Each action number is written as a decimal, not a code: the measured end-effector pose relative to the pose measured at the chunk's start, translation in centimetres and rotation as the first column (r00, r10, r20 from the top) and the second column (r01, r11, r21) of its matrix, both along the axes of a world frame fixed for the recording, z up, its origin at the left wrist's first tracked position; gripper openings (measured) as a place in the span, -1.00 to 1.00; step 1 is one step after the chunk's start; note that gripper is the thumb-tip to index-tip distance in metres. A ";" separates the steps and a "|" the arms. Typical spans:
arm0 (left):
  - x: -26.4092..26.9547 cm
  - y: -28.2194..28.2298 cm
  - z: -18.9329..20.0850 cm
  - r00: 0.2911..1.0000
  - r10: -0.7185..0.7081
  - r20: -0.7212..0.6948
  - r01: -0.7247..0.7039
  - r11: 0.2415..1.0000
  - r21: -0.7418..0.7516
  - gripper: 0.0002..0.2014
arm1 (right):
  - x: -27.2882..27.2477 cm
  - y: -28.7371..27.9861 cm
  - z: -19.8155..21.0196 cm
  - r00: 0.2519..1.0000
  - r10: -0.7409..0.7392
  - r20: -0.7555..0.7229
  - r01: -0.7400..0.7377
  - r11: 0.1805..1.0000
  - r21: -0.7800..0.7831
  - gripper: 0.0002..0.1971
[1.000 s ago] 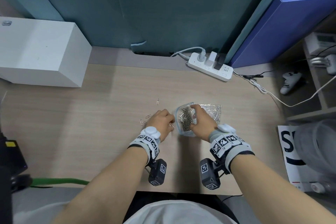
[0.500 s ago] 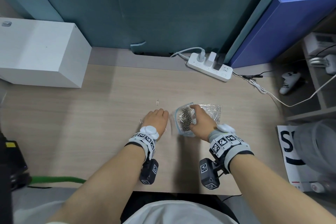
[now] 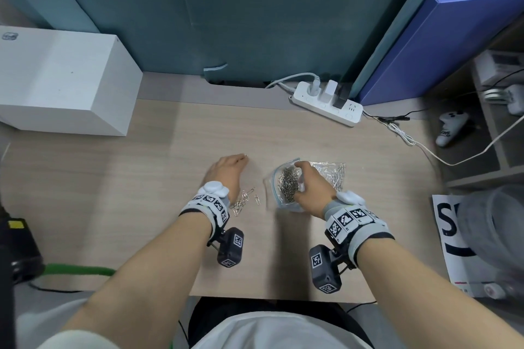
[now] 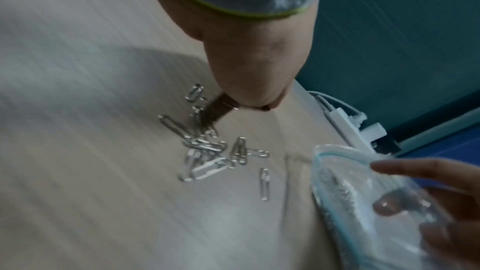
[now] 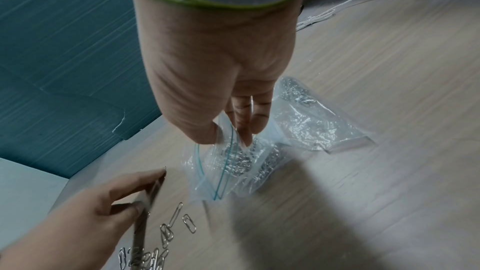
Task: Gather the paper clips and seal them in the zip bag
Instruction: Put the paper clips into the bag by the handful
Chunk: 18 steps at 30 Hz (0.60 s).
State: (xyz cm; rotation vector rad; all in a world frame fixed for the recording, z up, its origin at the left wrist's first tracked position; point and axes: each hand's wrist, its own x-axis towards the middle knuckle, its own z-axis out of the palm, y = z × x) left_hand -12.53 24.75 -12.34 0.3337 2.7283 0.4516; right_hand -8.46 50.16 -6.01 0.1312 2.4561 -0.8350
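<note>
A clear zip bag with a blue seal lies on the wooden desk, mouth towards the left, holding many silver paper clips. My right hand pinches its upper rim between thumb and fingers, which the right wrist view shows at the zip bag's rim. Several loose clips lie heaped beside my left wrist, and they show again as the loose clips in the left wrist view. My left hand lies flat, fingers straight, its tips at a lone clip further back.
A second clear bag of clips lies just right of the zip bag. A white box stands at the back left, and a power strip with cables at the back right. Printed paper and a clear container sit at the right edge.
My left hand has flattened and slid forward to the lone clip. The loose clips now lie heaped by its wrist, closer to the bag. My right hand keeps its hold.
</note>
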 end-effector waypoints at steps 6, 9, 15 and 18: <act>1.9 -0.8 -1.3 0.982 -0.135 -0.134 0.151 0.981 0.120 -0.65 | 0.0 0.1 -0.1 1.000 0.002 -0.002 -0.002 1.000 0.002 -0.25; 2.9 -0.1 -0.5 0.984 -0.142 -0.112 0.162 0.967 0.198 -0.77 | -0.1 0.0 0.0 1.000 0.011 0.008 -0.011 1.000 0.006 -0.23; 4.2 2.2 0.3 0.997 -0.078 -0.021 0.080 0.991 0.109 -0.45 | -0.3 -0.3 0.0 1.000 0.024 0.012 -0.024 1.000 0.014 -0.24; 4.0 3.1 0.3 0.997 -0.075 -0.007 0.075 0.993 0.092 -0.67 | -0.3 -0.2 0.0 1.000 0.023 0.014 -0.023 1.000 0.014 -0.23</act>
